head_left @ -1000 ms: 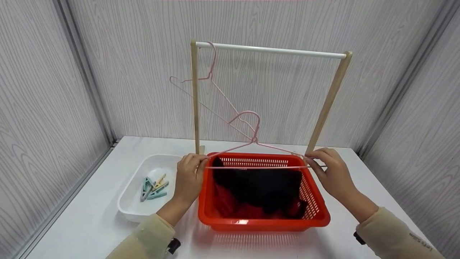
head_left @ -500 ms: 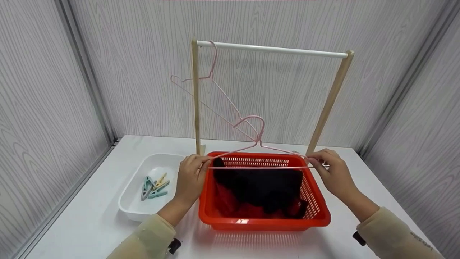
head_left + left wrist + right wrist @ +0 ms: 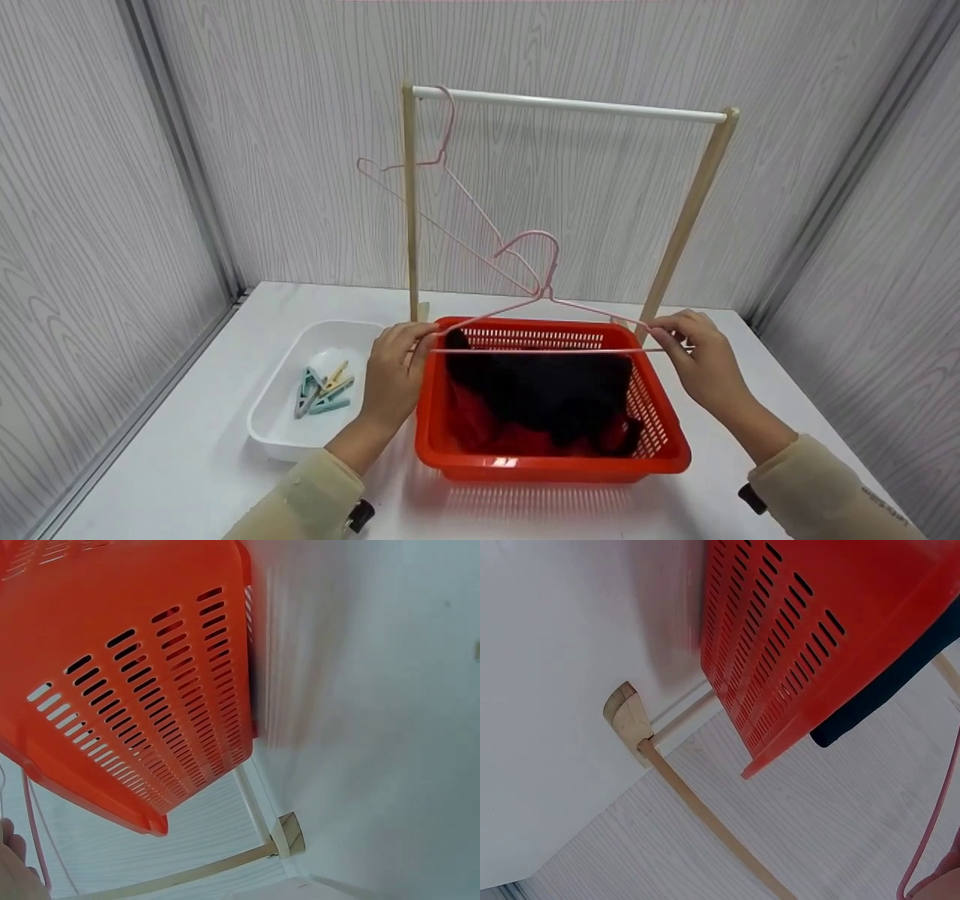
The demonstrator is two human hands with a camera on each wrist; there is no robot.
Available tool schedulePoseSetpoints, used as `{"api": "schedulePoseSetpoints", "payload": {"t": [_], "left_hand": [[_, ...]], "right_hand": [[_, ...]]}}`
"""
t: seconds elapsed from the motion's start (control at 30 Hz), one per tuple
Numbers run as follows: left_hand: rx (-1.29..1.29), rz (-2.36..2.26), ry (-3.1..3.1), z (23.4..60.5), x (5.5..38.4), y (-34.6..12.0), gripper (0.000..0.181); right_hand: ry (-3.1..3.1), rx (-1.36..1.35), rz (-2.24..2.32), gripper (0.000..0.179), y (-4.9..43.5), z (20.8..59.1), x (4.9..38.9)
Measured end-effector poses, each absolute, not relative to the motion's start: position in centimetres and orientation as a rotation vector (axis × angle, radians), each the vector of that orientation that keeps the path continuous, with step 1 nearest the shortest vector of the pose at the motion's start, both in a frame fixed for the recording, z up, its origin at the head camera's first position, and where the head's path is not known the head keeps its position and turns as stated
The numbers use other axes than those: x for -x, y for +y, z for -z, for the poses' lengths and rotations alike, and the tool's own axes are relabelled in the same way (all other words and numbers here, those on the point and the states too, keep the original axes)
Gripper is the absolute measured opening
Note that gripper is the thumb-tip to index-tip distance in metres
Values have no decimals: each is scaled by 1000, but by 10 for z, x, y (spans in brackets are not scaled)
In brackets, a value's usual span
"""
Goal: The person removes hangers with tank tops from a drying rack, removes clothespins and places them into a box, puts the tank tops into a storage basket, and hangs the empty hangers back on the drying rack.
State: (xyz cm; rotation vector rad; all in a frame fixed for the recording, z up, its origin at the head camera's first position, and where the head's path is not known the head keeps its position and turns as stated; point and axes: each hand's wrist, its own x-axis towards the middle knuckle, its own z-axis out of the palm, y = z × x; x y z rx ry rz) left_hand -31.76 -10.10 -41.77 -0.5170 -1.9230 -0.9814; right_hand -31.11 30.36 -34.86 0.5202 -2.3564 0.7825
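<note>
A pink clothes hanger (image 3: pixel 540 351) is held level above the red basket, its hook pointing up. My left hand (image 3: pixel 397 367) pinches its left end between thumb and fingers, and my right hand (image 3: pixel 697 360) pinches the right end. Below lies a red perforated basket (image 3: pixel 555 469) with black and dark red fabric (image 3: pixel 555 397) in it. In the left wrist view only a few fingertips (image 3: pixel 16 847) show beside the pink wire; in the right wrist view part of the hand (image 3: pixel 941 881) shows at the lower right corner.
Behind the basket stands a rack with wooden posts (image 3: pixel 686 217) and a white rail (image 3: pixel 570 103). A second pink hanger (image 3: pixel 472 201) hangs at the rail's left end. On the left, a white tray (image 3: pixel 262 405) holds several clothespins (image 3: pixel 322 390). Pale wood-grain panels surround the white table (image 3: pixel 187 420).
The held hanger has shifted slightly to the right, its hook dipping and then rising again. Both hands keep their pinch on it and move a little rightward. Basket and tray stay put.
</note>
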Motion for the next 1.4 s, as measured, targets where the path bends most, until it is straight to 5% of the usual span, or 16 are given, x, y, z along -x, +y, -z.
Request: {"api": "schedulePoseSetpoints", "payload": {"t": [0.77,1.4], "left_hand": [[86,1265,-2141,421,313,-103,30],[109,1232,-2432,435,314,-91,35]], "right_hand": [[-2274,-507,-828,7,315,345,312],[-2254,-518,-838,7,319,347,314]]}}
